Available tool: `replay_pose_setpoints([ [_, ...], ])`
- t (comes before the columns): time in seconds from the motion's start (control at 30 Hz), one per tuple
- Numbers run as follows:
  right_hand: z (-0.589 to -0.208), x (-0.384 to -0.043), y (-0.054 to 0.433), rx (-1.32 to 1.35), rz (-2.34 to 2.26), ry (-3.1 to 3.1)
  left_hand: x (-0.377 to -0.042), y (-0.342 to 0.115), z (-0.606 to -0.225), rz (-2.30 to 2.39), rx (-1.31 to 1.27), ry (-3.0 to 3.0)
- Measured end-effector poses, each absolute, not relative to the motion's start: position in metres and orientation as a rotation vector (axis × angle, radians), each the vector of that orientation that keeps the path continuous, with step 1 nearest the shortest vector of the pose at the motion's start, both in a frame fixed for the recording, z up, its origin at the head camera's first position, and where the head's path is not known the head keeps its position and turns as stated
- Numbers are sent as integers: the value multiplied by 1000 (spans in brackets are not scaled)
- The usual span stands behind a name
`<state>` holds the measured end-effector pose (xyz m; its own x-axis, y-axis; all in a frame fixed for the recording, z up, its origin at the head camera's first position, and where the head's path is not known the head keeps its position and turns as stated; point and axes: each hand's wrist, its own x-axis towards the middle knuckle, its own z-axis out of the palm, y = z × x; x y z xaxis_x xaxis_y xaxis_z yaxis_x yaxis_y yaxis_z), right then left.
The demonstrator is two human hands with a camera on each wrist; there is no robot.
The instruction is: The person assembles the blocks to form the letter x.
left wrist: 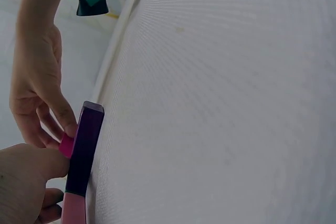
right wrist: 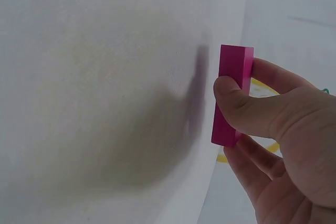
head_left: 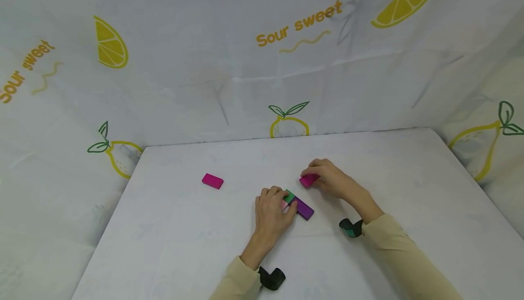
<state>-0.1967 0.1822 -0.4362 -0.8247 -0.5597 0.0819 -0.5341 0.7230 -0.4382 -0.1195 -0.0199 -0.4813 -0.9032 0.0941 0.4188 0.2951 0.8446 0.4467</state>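
My left hand (head_left: 270,210) grips a small group of joined blocks on the white table, thumb at the near side and fingers over the far side. The group shows a purple block (head_left: 304,209), a green block (head_left: 289,196) and a pink block (left wrist: 74,209); the hand hides part of it. To the right and a little farther back, my right hand (head_left: 330,180) pinches a magenta rectangular block (right wrist: 229,121) between thumb and fingers. In the right wrist view this block is held lengthwise above its shadow.
Another magenta block (head_left: 213,181) lies flat by itself to the left on the white table (head_left: 176,241). A white cloth (head_left: 196,63) with lemon prints hangs behind the table's back edge. Dark wrist devices (head_left: 272,279) are strapped at both sleeves.
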Motion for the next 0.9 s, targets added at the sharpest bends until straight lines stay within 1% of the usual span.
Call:
replay_pose_setpoints([
  [0.9,-436,-196,157,-967,-687,2754,-119,-20,-482,-718,-294,-2631],
])
